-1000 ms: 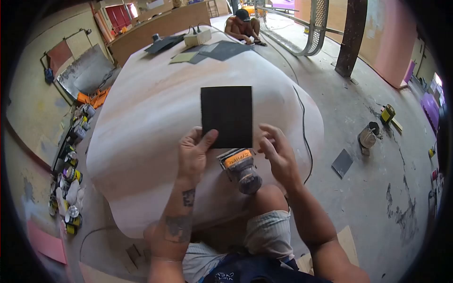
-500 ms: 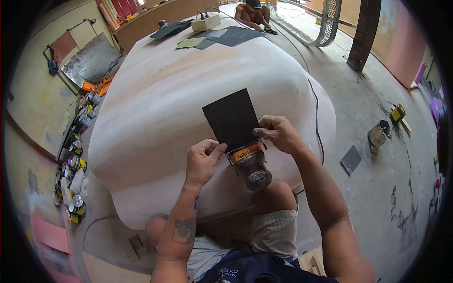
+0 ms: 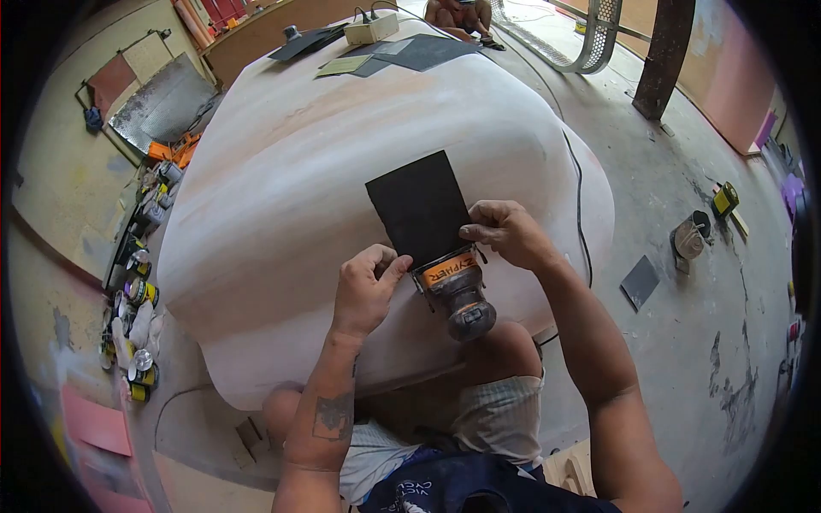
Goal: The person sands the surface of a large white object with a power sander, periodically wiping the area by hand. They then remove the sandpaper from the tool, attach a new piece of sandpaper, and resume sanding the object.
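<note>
Pinching black sheet (image 3: 417,205), grip closed, left hand (image 3: 368,282) and right hand (image 3: 511,236) flank apparent sander (image 3: 460,295)

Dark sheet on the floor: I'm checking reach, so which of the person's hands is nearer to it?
Right. The right hand pinches the held black sheet by its right edge, toward the floor sheet; the left hand, at the lower-left corner, is farther away.

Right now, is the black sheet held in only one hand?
No, the left hand and right hand each pinch the black sheet.
</note>
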